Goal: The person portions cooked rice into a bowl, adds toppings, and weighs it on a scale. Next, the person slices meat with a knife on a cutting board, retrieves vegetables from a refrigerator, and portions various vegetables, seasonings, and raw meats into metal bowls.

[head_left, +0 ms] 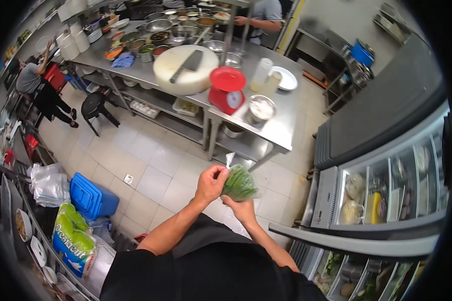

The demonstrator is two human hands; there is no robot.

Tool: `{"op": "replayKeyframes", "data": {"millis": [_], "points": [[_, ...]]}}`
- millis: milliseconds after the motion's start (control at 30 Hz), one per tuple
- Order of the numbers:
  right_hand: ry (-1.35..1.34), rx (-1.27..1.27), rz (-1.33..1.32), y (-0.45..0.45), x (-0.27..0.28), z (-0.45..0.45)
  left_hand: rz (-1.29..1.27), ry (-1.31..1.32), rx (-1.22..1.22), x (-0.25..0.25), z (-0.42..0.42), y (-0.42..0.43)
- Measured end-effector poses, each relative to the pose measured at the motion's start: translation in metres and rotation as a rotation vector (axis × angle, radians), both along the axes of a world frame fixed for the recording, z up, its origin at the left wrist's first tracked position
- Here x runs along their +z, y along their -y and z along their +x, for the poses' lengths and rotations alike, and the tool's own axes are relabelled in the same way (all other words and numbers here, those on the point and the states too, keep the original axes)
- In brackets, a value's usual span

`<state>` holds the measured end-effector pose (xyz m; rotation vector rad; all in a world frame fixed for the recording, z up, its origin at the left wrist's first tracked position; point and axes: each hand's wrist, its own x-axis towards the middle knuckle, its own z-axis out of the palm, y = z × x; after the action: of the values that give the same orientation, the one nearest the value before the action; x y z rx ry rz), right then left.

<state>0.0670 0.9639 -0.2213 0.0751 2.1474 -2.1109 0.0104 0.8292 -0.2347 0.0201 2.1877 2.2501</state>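
Note:
A clear plastic bag of green vegetables is held up in front of my body, over the tiled floor. Its twisted top points upward. My left hand is closed, with thumb and fingers pinching the bag near its neck. From below, my right hand grips the bag's lower side, its fingers partly hidden behind the bag. Exactly which greens are inside cannot be made out.
Ahead stands a steel table with a round cutting board, a cleaver, and a red scale. An open refrigerator is on the right. A blue cooler and black stool stand left. Two people work farther away.

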Motion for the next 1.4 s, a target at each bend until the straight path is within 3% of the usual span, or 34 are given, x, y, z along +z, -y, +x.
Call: {"op": "replayKeyframes", "data": {"millis": [67,100,167,200,233,333,467,733,800,867,900,933,1033,1133,1167,1233,1333,1400], "points": [[-0.152,0.111,0.147,0.049,-0.011,-0.041,-0.227,-0.08,0.126,-0.013,-0.032,0.052],[-0.067,0.064,-0.018,0.075,-0.002,-0.056,-0.277,-0.144,0.219,-0.006,-0.046,0.072],[-0.269,0.018,-0.032,0.114,0.013,-0.094,-0.383,-0.149,0.281,-0.008,-0.079,0.115],[-0.464,0.075,0.139,0.124,0.018,-0.117,-0.437,-0.144,0.307,-0.008,-0.091,0.128],[-0.668,0.1,0.301,0.134,0.023,-0.14,-0.429,-0.196,0.366,-0.008,-0.105,0.137],[-0.74,0.28,0.545,0.169,0.008,-0.202,-0.401,0.05,0.317,0.013,-0.149,0.174],[-0.898,0.288,0.685,0.218,0.027,-0.268,-0.106,0.157,0.465,0.014,-0.212,0.219],[-1.185,0.169,0.426,0.301,0.029,-0.455,-0.463,-0.104,0.643,0.046,-0.372,0.287],[-1.068,0.206,0.371,0.313,0.033,-0.502,-0.582,-0.168,0.64,0.053,-0.414,0.297],[-0.984,0.151,0.489,0.327,0.044,-0.549,-0.441,-0.122,0.593,0.064,-0.445,0.301],[-1.016,0.093,0.383,0.337,0.048,-0.567,-0.37,-0.1,0.564,0.07,-0.459,0.306],[-1.042,0.034,0.283,0.344,0.052,-0.583,-0.426,-0.091,0.498,0.073,-0.474,0.316],[-1.044,-0.013,0.481,0.355,0.057,-0.625,-0.611,-0.048,0.371,0.082,-0.52,0.359],[-1.031,-0.066,0.664,0.379,0.05,-0.65,-0.718,-0.153,0.727,0.068,-0.574,0.361],[-1.028,-0.098,0.656,0.389,0.049,-0.66,-0.804,0.012,0.697,0.061,-0.591,0.364],[-1.003,-0.159,0.657,0.402,0.05,-0.677,-0.698,0.255,1.172,0.045,-0.632,0.332],[-0.921,-0.224,0.749,0.417,0.057,-0.694,-0.221,0.322,0.966,-0.022,-0.692,0.345],[-0.843,-0.233,0.848,0.424,0.058,-0.706,0.134,0.346,0.297,-0.017,-0.698,0.381]]}}
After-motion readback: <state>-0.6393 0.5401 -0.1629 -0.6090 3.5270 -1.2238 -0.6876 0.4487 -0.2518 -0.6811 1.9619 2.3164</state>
